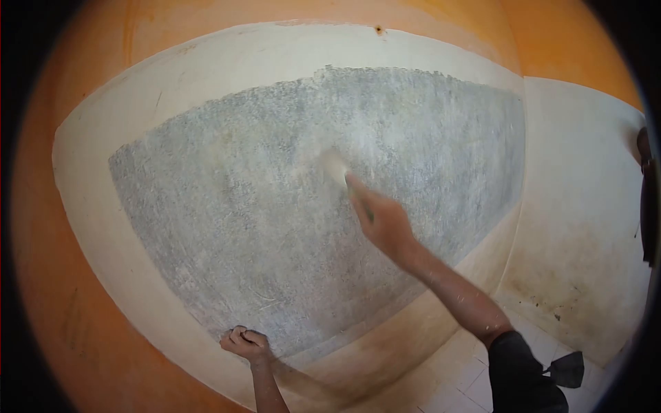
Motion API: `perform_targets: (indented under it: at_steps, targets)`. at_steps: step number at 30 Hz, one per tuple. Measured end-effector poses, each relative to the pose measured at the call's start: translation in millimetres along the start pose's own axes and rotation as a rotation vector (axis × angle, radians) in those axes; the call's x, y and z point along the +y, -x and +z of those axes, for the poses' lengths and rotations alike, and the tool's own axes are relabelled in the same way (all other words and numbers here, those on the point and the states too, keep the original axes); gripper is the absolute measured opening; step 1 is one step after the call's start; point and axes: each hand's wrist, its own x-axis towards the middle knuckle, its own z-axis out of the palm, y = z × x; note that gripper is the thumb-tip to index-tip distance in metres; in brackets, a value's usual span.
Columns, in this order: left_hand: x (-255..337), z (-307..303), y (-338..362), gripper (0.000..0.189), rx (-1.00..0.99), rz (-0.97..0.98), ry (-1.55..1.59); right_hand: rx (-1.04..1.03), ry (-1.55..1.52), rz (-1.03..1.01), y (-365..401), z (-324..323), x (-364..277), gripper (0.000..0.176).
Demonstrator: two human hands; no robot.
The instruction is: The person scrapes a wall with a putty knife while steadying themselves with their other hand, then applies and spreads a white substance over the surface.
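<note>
A large grey patch (275,186) with a rough, mottled surface covers the middle of a cream-coloured wall (227,62). My right hand (385,224) is wrapped round the handle of a brush or scraper (336,167), whose pale, motion-blurred head is over the middle of the patch. Near the patch's lower left edge, my left hand (246,344) is closed against the wall. Something dark shows at its fingers, too small to make out.
Orange wall (89,296) surrounds the cream area. At the right, a second pale wall (578,227) meets it at a corner and has brownish stains low down. Floor tiles (465,375) show below. A dark object (647,199) stands at the far right edge.
</note>
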Motion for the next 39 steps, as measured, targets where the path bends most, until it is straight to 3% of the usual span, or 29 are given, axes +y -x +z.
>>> perform_targets:
  at_steps: [4,7,10,13,16,20,22,26,29,31,34,35,37,39]
  targets:
    - [2.4,0.5,1.6,0.008,-0.007,-0.005,-0.009,-0.253,-0.014,0.341,-95.8,-49.8,-28.7,0.045]
    - [0.1,-4.0,-3.6,0.007,-0.005,0.011,-0.005,-0.159,0.044,0.232,-91.8,-48.6,-30.3,0.043]
    - [2.9,0.9,-0.7,0.008,-0.011,0.015,-0.030,-0.204,-0.001,0.382,-121.8,-56.9,-48.2,0.042]
    - [1.6,-0.8,0.1,0.009,-0.020,0.016,-0.025,-0.082,0.035,0.294,-139.4,-47.2,-46.2,0.042]
    - [1.4,-3.6,-2.8,0.010,-0.028,0.044,-0.028,-0.204,0.071,0.386,-112.8,-53.2,-59.4,0.040]
    - [20.2,1.0,-21.0,0.012,-0.014,0.072,-0.010,-0.148,0.056,0.363,-131.0,-49.6,-53.1,0.039]
    - [49.6,7.9,-50.4,0.013,-0.049,0.090,0.246,-0.115,0.056,0.324,-122.7,-49.9,-48.6,0.039]
    - [76.9,29.9,-79.5,0.011,-0.022,0.163,0.045,-0.167,0.033,0.413,-138.5,-59.5,-62.3,0.039]
    - [67.3,30.6,-72.6,0.008,-0.005,0.129,0.133,-0.202,0.050,0.444,-135.2,-52.9,-54.0,0.039]
    - [66.3,26.6,-73.0,0.008,-0.031,0.130,0.114,-0.048,0.104,0.238,-119.7,-37.5,-42.7,0.037]
    - [68.8,28.4,-77.3,0.008,-0.042,0.141,0.086,-0.016,0.090,0.258,-141.2,-39.3,-52.1,0.038]
    - [70.2,27.6,-74.8,0.008,-0.048,0.133,0.082,-0.018,0.092,0.268,-138.4,-48.7,-54.3,0.038]
    - [66.6,24.7,-72.9,0.008,-0.066,0.149,0.089,-0.297,0.017,0.509,-132.1,-64.8,-70.1,0.041]
    - [68.5,26.6,-72.3,0.008,-0.044,0.138,0.094,-0.188,0.020,0.401,-135.0,-48.6,-67.5,0.041]
